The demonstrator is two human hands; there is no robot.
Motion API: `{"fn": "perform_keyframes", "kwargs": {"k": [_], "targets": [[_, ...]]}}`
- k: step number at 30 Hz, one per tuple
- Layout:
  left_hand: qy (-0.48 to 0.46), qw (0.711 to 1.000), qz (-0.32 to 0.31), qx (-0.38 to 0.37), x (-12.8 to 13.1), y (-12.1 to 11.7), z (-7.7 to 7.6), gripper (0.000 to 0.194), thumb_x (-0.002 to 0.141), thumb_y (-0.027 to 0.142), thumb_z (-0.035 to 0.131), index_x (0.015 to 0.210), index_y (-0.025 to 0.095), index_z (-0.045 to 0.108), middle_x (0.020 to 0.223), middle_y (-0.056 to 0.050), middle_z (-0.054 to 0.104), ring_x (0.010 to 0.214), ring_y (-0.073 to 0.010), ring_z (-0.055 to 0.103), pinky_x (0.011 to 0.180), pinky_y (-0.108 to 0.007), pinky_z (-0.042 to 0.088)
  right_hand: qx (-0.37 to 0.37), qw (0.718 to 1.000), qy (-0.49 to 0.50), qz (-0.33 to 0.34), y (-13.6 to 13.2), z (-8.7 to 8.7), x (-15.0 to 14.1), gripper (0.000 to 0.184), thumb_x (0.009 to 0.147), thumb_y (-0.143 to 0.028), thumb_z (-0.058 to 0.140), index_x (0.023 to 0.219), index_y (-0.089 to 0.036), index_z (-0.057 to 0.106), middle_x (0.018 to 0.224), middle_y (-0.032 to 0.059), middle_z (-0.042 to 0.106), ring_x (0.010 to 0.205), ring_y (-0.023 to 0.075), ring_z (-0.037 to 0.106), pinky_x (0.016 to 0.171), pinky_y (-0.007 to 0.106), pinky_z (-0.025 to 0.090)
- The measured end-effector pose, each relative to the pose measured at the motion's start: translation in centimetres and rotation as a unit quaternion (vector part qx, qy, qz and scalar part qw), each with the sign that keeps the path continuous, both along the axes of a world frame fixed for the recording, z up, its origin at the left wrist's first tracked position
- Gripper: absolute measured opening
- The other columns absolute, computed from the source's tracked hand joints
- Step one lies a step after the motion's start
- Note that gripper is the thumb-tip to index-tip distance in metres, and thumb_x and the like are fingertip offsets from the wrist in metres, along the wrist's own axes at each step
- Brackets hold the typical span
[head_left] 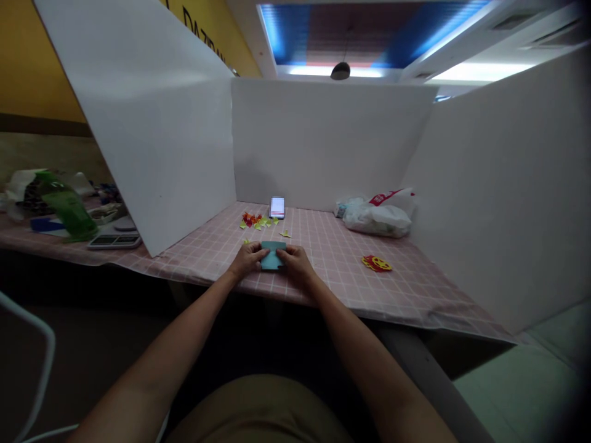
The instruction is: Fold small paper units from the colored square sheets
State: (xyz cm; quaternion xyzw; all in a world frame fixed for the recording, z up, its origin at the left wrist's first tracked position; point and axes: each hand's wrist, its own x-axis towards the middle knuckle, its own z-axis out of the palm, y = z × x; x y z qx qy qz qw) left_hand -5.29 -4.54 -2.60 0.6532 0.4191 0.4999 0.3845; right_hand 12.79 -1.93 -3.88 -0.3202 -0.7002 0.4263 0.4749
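Between my two hands, close to the table's front edge, is a flat light-blue piece that looks like folded paper or card point(272, 256). My left hand point(250, 258) grips its left side, thumb on top. On its right side my right hand point(296, 262) pinches it the same way. Just beyond the hands lie small yellow-green folded pieces point(258, 226), with one yellow piece point(285, 234) apart from them. A cluster of red-orange pieces point(250, 218) lies beside these. Over to the right rests a stack of red and yellow cut-out shapes point(377, 263).
A lit phone point(277, 207) leans upright near the back panel. White plastic bags point(378, 218) sit at the back right. White panels point(332, 141) enclose the checked pink tablecloth point(318, 246). Outside the left panel stand a green bottle point(68, 208) and a kitchen scale point(114, 240).
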Motion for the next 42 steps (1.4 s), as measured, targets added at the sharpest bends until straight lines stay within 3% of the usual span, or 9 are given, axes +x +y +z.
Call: {"fn": "perform_keyframes", "kwargs": {"k": [8,17,24,32,36,42], "targets": [[-0.040,0.999,-0.021,0.001,0.08,0.25,0.00,0.020,0.068,0.030,0.071,0.080,0.015,0.064,0.078,-0.001,0.065,0.069,-0.0134,0.056,0.063,-0.026,0.046,-0.051,0.995,0.072,0.037,-0.18,-0.12,0.38,0.011,0.073,-0.028,0.062,0.073,-0.016,0.063,0.066,-0.0018,0.055,0.057,0.0103,0.047,0.052,0.022,0.040],[-0.084,0.996,0.007,-0.013,0.03,-0.10,0.04,0.014,0.068,0.024,0.065,0.079,0.015,0.068,0.071,0.002,0.061,0.063,-0.0110,0.053,0.060,-0.023,0.042,-0.100,0.981,0.152,0.065,-0.58,0.29,0.40,0.019,0.065,-0.019,0.061,0.080,-0.019,0.072,0.079,0.0005,0.064,0.067,0.0118,0.056,0.060,0.023,0.044],[-0.093,0.995,0.004,-0.038,0.15,-0.37,0.27,0.015,0.066,0.019,0.062,0.078,0.015,0.069,0.069,0.002,0.060,0.061,-0.0105,0.053,0.059,-0.022,0.042,-0.133,0.974,0.169,0.071,-0.62,0.44,0.60,0.012,0.064,-0.017,0.059,0.071,-0.019,0.068,0.069,-0.0014,0.060,0.061,0.0112,0.055,0.060,0.024,0.043],[-0.096,0.994,-0.008,-0.060,0.21,-0.45,0.42,0.016,0.066,0.021,0.061,0.079,0.014,0.067,0.069,0.001,0.060,0.062,-0.0115,0.056,0.061,-0.024,0.045,-0.127,0.976,0.164,0.071,-0.72,0.74,0.59,0.005,0.062,-0.017,0.060,0.065,-0.018,0.062,0.062,-0.0032,0.054,0.056,0.0105,0.050,0.056,0.024,0.039],[-0.098,0.993,-0.016,-0.059,0.23,-0.36,0.45,0.020,0.072,0.030,0.062,0.083,0.014,0.066,0.069,0.001,0.058,0.062,-0.0118,0.055,0.057,-0.023,0.043,-0.115,0.979,0.155,0.068,-0.80,0.82,0.54,0.005,0.060,-0.016,0.058,0.062,-0.018,0.062,0.059,-0.0035,0.052,0.055,0.0102,0.047,0.055,0.023,0.037],[-0.091,0.995,-0.018,-0.040,0.18,0.16,0.10,0.032,0.068,0.036,0.073,0.089,0.015,0.063,0.072,0.001,0.060,0.062,-0.0109,0.054,0.059,-0.024,0.043,-0.106,0.981,0.148,0.066,-0.88,0.81,0.41,0.006,0.060,-0.016,0.056,0.062,-0.018,0.061,0.058,-0.0035,0.051,0.054,0.0101,0.046,0.055,0.023,0.035]]}}
